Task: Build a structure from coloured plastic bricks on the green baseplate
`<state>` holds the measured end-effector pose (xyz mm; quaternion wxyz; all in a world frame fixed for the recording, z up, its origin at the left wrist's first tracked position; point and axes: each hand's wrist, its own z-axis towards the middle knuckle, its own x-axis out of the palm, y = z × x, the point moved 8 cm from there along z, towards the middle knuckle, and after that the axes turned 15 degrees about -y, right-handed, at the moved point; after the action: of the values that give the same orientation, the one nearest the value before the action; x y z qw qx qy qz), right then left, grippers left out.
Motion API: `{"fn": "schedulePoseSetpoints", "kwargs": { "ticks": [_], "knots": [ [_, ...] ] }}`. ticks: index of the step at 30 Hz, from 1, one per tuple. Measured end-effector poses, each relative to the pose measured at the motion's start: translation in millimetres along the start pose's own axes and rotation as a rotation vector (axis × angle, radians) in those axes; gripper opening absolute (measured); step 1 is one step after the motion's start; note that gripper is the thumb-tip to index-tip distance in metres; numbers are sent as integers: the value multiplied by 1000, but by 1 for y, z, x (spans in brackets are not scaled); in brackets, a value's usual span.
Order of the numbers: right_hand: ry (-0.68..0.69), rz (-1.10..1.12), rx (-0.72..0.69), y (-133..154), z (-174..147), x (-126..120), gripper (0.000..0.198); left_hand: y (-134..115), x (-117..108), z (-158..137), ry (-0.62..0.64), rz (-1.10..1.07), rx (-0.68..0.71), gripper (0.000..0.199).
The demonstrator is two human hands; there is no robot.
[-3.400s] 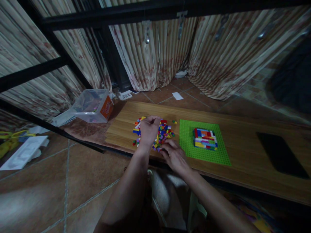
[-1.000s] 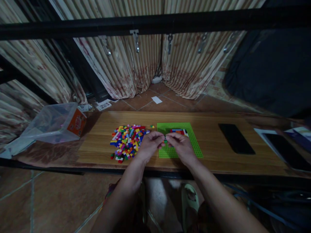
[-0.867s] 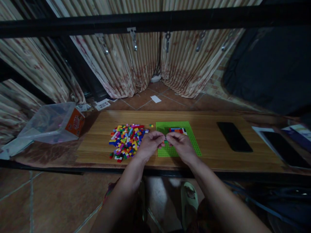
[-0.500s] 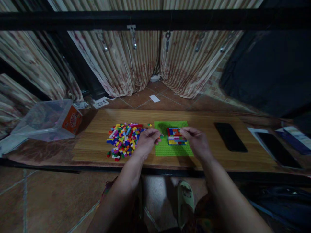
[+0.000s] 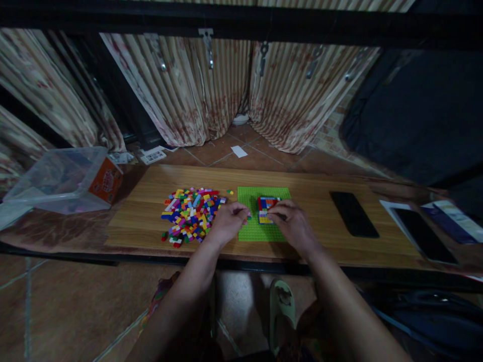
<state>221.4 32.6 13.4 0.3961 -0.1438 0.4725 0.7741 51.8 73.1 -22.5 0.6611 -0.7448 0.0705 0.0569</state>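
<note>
A green studded baseplate lies on the wooden board, carrying a block of multicoloured toy bricks. My right hand is over the right part of that block, fingertips pinched together at its surface; whatever sits between them is too small to name. At the plate's left edge my left hand is closed, with small coloured toy bricks showing at its fingertips. Just left of this hand spreads a heap of loose toy bricks in many colours.
On the right a black phone lies on the wooden board, and another dark flat device rests beyond it. A clear plastic bin with an orange label stands at the left. Curtains hang behind.
My right hand has moved left and inward over the brick block, its fingertips now at the block's middle. My left hand stays near the plate's left edge. The whole view has shifted slightly.
</note>
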Motion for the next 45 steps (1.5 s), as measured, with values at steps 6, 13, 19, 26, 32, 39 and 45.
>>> {"fn": "schedulePoseSetpoints", "kwargs": {
  "ticks": [6,13,19,26,32,39,45],
  "knots": [
    [40,-168,-89,5,-1,14,14,-6,-3,-3,4,13,43,12],
    [-53,-172,-31,6,1,14,16,-7,-3,-4,7,25,62,14],
    [-98,-210,5,10,-2,12,20,-5,-5,-4,-12,-5,41,13],
    [-77,-405,-83,19,-18,21,27,-2,-6,-3,-52,-61,-18,14],
    [-108,-349,-106,16,-26,21,30,-2,-5,-6,-72,-108,-117,14],
    [-178,41,81,24,-18,3,27,-7,5,-13,-22,-191,-88,11],
    [-69,457,438,10,-14,24,24,-11,15,-15,48,-222,-47,6]
  ]
}}
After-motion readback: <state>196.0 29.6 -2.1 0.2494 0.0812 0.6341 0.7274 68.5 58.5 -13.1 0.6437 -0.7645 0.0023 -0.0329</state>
